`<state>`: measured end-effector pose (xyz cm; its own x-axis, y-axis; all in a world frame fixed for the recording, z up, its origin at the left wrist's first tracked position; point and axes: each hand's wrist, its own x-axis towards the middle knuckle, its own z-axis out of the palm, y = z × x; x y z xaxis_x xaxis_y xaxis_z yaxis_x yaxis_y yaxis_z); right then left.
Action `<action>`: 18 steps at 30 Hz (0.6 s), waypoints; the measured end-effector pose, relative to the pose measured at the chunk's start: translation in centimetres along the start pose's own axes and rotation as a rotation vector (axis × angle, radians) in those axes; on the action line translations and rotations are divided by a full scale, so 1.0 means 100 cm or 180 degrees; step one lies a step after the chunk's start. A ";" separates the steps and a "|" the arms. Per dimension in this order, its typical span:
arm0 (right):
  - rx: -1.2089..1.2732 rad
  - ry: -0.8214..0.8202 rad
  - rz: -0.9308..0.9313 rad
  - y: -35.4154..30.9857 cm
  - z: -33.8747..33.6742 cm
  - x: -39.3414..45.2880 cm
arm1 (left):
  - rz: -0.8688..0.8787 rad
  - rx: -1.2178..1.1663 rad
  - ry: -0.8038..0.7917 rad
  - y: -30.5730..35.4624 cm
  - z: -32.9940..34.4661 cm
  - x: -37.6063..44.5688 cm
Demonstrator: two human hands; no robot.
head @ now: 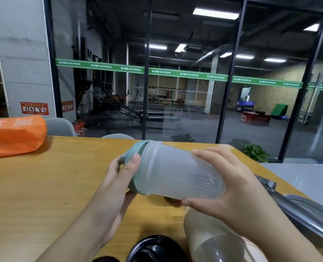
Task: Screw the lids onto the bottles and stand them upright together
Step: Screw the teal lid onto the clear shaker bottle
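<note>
A translucent plastic bottle [177, 171] is held sideways above the wooden table [43, 186], its mouth pointing left. A pale green lid [136, 148] sits on that mouth. My left hand [119, 178] grips the lid, thumb on its rim. My right hand [228, 178] grips the bottle's base end. A second cloudy bottle [213, 237] lies on the table below my right wrist, partly hidden by it. A black lid [155, 250] lies at the bottom edge.
An orange bag [13, 135] lies at the table's far left. Metal items [308, 210] rest along the right edge of the table. Grey chair backs [60, 126] stand behind the table, with a glass wall beyond.
</note>
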<state>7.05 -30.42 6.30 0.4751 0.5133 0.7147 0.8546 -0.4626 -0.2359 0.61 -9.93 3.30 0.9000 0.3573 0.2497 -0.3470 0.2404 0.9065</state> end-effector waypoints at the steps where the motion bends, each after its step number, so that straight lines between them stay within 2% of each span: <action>1: 0.0046 -0.0013 -0.0005 0.000 0.000 0.000 | 0.0013 0.0015 -0.0039 0.001 -0.001 0.000; 6: 0.0147 -0.0061 -0.0104 0.004 0.001 0.001 | 0.0027 0.0016 -0.0137 0.005 -0.004 0.002; 13: -0.0020 -0.0112 -0.0270 0.009 0.005 0.000 | -0.0025 0.0585 -0.0445 0.003 -0.003 -0.001; 16: 0.0277 -0.0214 -0.0040 0.007 0.005 0.000 | 0.0230 0.0617 -0.0315 0.001 -0.002 -0.001; 18: 0.0722 -0.0213 0.0350 0.004 0.002 -0.001 | 0.0426 0.0670 -0.0189 0.000 -0.002 -0.001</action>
<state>7.43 -30.47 6.00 0.5742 0.5191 0.6332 0.8186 -0.3483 -0.4567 0.50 -9.79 3.28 0.8657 0.3183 0.3862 -0.4072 -0.0008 0.9134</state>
